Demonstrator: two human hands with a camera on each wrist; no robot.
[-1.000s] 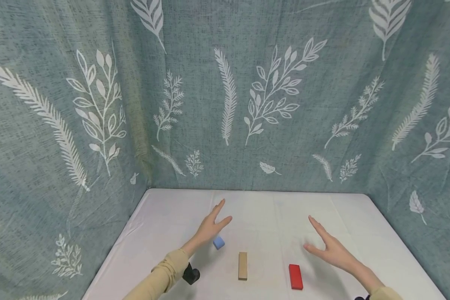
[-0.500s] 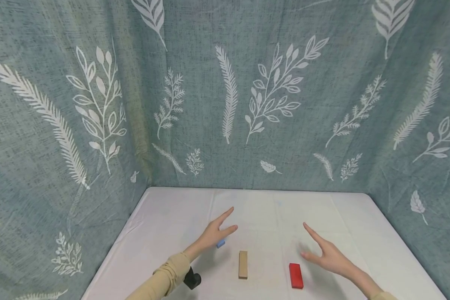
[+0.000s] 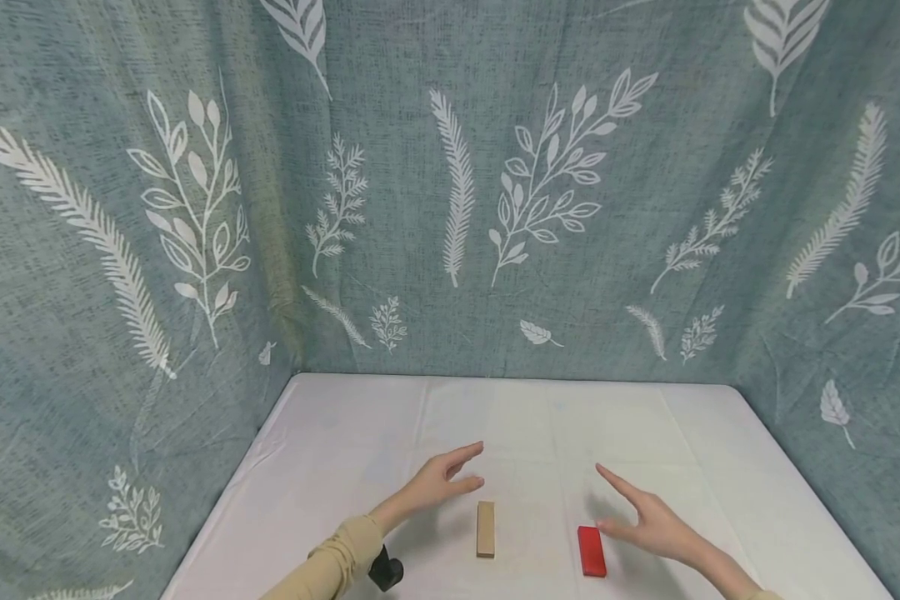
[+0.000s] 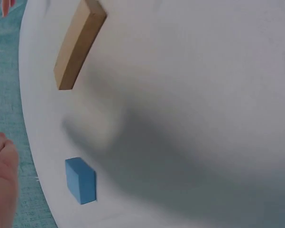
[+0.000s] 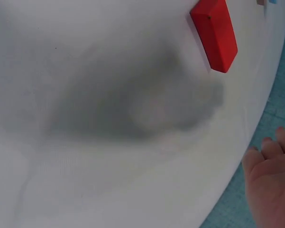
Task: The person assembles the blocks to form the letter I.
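Note:
My left hand (image 3: 433, 486) hovers over the table with its fingers extended and thumb apart, holding nothing. It is nearest to a tan wooden block (image 3: 486, 530), which lies to its right. A blue block (image 4: 80, 181) shows in the left wrist view; in the head view my left hand hides it. My right hand (image 3: 656, 521), fingers stretched out and thumb spread, is above the table just right of a red block (image 3: 591, 551). Nothing is in its grasp, and whether the thumb touches the red block cannot be told.
The blocks lie on a white-covered table (image 3: 510, 425). Teal curtains (image 3: 390, 208) with white leaf prints stand behind the table and along both sides. A black wrist device (image 3: 386, 570) sits under the left forearm.
My left hand has moved right and nearer the front, now covering the blue block in the head view. My right hand has come left and nearer the front, toward the red block. The blocks have not moved.

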